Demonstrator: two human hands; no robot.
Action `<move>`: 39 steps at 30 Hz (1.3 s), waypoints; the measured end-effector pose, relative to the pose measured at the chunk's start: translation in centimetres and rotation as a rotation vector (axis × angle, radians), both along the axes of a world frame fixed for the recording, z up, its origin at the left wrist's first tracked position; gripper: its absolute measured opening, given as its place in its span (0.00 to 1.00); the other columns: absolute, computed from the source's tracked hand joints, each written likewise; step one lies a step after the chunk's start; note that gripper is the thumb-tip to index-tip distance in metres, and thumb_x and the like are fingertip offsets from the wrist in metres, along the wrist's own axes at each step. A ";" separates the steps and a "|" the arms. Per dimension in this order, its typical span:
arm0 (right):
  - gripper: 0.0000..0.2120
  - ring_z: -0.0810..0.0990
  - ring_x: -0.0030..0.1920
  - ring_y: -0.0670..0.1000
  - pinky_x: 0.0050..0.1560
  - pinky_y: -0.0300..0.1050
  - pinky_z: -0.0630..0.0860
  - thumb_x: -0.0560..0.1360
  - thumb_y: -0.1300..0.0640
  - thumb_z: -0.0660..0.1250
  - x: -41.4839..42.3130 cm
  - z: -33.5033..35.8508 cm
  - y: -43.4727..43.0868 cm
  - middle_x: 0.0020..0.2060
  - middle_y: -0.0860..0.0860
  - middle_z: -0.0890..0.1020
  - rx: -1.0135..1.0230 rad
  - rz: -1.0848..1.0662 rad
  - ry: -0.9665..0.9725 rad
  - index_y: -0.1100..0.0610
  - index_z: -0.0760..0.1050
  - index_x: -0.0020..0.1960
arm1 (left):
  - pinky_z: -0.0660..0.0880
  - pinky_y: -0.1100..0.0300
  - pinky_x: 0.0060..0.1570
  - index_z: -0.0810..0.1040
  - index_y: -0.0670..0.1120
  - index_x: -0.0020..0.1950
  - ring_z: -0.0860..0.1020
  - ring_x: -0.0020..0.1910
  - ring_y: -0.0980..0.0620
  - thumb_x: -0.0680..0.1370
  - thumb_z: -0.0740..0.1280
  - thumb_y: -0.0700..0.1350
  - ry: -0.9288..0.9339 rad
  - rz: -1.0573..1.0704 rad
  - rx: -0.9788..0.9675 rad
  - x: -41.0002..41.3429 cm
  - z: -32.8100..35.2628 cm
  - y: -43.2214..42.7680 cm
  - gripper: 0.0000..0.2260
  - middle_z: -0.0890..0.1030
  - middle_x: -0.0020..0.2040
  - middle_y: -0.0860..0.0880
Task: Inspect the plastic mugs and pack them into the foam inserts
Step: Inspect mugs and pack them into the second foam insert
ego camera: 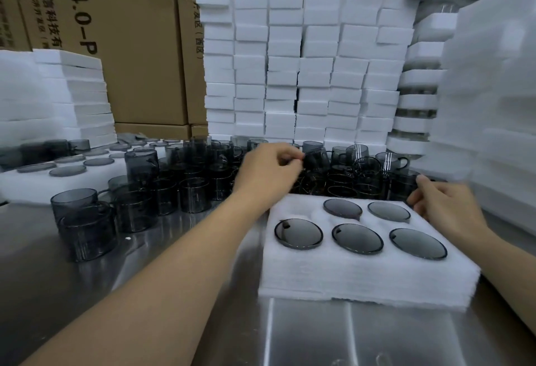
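Foam insert (362, 275) lies nearest, between the two forearms. Five seated mugs (357, 238) fill its pockets. The spot just below the left hand (268, 168) looks unfilled, so this insert is probably one short. The left hand's fingers are curled, pinching a tilted mug (317, 158). The right hand (443, 206) curls at the insert's far right corner; I cannot tell its grip. Past the left hand, many loose mugs (174, 180) remain, with foam stacks (304, 75) behind.
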State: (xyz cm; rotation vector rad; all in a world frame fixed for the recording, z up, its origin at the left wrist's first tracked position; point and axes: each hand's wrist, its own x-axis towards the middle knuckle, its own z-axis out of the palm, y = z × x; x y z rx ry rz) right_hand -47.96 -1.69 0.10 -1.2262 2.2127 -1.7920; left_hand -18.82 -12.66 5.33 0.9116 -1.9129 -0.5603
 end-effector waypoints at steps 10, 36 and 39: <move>0.27 0.75 0.23 0.44 0.36 0.47 0.69 0.86 0.45 0.62 0.3 0.1 0.1 0.24 0.52 0.82 0.012 -0.015 0.021 0.61 0.83 0.36 | 0.74 0.47 0.61 0.73 0.54 0.78 0.72 0.68 0.44 0.80 0.69 0.49 -0.244 0.484 0.021 3.3 -2.3 -3.9 0.25 0.68 0.70 0.49; 0.27 0.81 0.33 0.51 0.40 0.45 0.71 0.86 0.46 0.62 1.1 0.5 0.3 0.27 0.51 0.84 0.056 0.004 0.155 0.57 0.83 0.34 | 0.75 0.61 0.40 0.76 0.44 0.76 0.84 0.55 0.53 0.83 0.70 0.39 0.492 0.061 0.510 3.3 -1.2 -4.8 0.20 0.84 0.52 0.50; 0.27 0.81 0.34 0.50 0.41 0.45 0.71 0.86 0.47 0.62 1.1 0.5 0.3 0.27 0.50 0.84 0.072 -0.001 0.183 0.57 0.82 0.33 | 0.78 0.60 0.46 0.78 0.43 0.74 0.84 0.61 0.49 0.83 0.70 0.39 0.513 0.072 0.483 3.3 -1.1 -4.7 0.19 0.84 0.50 0.50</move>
